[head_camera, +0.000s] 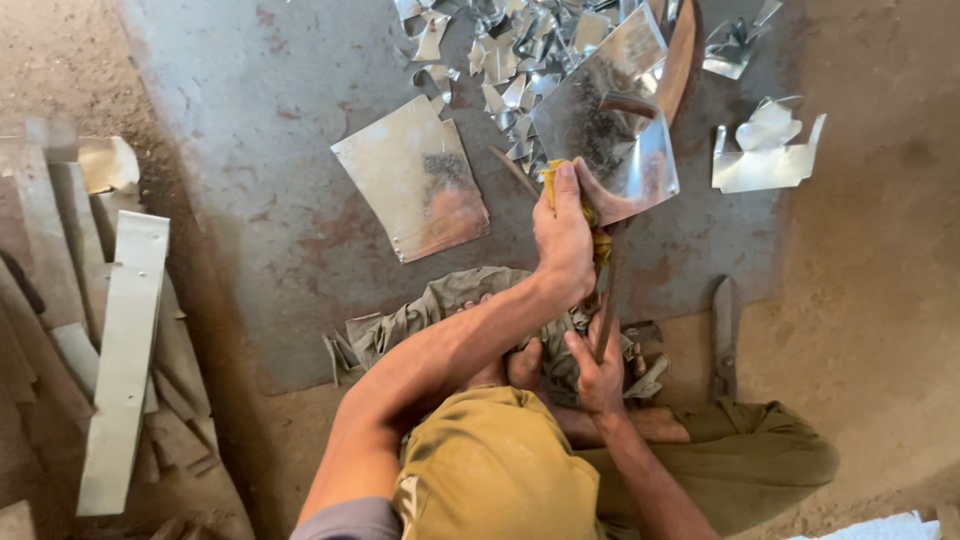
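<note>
shiny bent metal sheet (610, 120) held tilted against dark shear handle (608, 300).

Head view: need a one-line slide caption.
Seated on the ground, left hand grips a shiny metal sheet through a yellow rag, right hand on a long tool handle, offcuts ahead.

No packages, labels, signs or screens are being shown anywhere in this view from the head camera.
</note>
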